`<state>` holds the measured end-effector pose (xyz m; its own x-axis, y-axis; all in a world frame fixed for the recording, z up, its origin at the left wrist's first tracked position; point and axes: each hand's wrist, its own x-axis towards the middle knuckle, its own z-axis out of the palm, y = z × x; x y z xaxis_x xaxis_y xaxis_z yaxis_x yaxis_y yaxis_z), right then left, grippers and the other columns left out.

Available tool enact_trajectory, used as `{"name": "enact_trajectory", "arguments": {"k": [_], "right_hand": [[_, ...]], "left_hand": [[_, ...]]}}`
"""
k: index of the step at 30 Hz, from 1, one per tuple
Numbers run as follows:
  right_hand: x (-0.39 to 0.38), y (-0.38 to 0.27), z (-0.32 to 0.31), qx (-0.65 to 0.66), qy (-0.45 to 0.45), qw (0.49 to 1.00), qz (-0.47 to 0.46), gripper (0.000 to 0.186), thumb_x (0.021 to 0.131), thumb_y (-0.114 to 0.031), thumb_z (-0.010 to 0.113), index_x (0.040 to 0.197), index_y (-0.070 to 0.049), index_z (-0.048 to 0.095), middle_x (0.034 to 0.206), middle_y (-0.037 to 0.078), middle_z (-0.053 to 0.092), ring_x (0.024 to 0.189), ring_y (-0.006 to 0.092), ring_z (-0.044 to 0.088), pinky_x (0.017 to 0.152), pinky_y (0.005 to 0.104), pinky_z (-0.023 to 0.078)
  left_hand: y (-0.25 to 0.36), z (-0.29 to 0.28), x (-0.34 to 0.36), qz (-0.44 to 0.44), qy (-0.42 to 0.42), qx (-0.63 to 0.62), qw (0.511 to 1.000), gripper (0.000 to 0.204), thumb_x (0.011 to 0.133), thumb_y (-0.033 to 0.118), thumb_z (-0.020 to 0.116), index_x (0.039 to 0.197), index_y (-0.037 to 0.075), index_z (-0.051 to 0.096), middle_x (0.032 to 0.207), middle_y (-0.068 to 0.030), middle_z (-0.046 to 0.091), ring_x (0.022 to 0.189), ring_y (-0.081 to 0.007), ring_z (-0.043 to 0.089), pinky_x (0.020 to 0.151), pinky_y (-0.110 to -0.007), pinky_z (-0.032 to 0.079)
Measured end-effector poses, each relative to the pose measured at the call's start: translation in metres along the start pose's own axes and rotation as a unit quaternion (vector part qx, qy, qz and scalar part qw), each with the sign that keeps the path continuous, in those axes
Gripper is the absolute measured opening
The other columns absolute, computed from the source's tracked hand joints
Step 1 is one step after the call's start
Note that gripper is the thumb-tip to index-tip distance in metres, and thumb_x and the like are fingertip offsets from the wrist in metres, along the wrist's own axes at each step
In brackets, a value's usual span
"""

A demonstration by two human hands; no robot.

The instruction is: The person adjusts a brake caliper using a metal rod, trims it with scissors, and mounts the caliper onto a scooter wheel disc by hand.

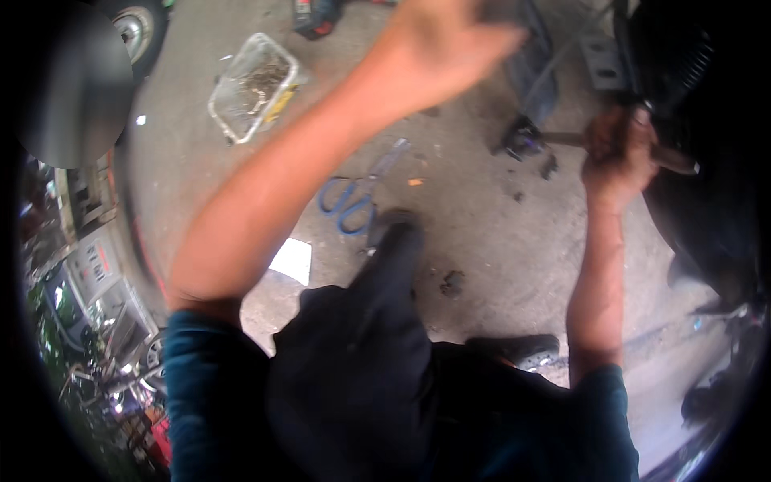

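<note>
My right hand [620, 157] is closed round a brownish bar-shaped tool [676, 159], whose shaft sticks out on both sides of the fist. The shaft's left end lies near a small dark part with a purplish glint [524, 138]; whether they touch, I cannot tell. Beside this hand stands a large black machine body [683, 64], mostly in shadow. My left hand [454, 52] reaches out at the top middle, smeared by motion. Its fingers lie close to a dark, blurred part [534, 60], and what they hold, if anything, cannot be made out.
On the concrete floor lie blue-handled scissors [353, 201], a clear plastic tub [255, 88] of small metal bits, a white sheet [292, 261] and a black-and-red tool [315, 18]. A wheel [136, 36] stands at upper left. Assorted parts crowd the left edge.
</note>
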<state>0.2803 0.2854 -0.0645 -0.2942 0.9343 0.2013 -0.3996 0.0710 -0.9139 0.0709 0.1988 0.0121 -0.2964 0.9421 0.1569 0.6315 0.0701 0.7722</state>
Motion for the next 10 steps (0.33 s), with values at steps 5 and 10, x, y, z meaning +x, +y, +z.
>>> {"name": "enact_trajectory", "arguments": {"k": [5,10], "right_hand": [[-0.001,-0.005,0.005,0.028,-0.007,1.000,0.008,0.032,0.092,-0.031,0.058,0.072,-0.007,0.050,0.054,0.000,0.037,0.045,0.0099,0.033,0.043,0.0256,0.027],[0.000,-0.004,0.005,0.014,0.028,0.999,0.013,0.041,0.093,-0.037,0.059,0.068,-0.007,0.047,0.052,0.001,0.035,0.044,0.0106,0.032,0.043,0.0249,0.028]], "left_hand": [[-0.137,-0.004,-0.195,-0.297,-0.051,0.190,0.935,0.038,0.075,0.015,0.069,0.109,0.002,0.057,0.095,-0.0223,0.063,0.097,-0.0392,0.061,0.079,-0.045,0.052],[-0.145,0.036,-0.286,-0.379,-0.127,0.327,0.857,0.080,0.073,0.016,0.072,0.143,0.018,0.034,0.145,-0.0160,0.033,0.129,-0.0397,0.039,0.104,-0.047,0.039]]}}
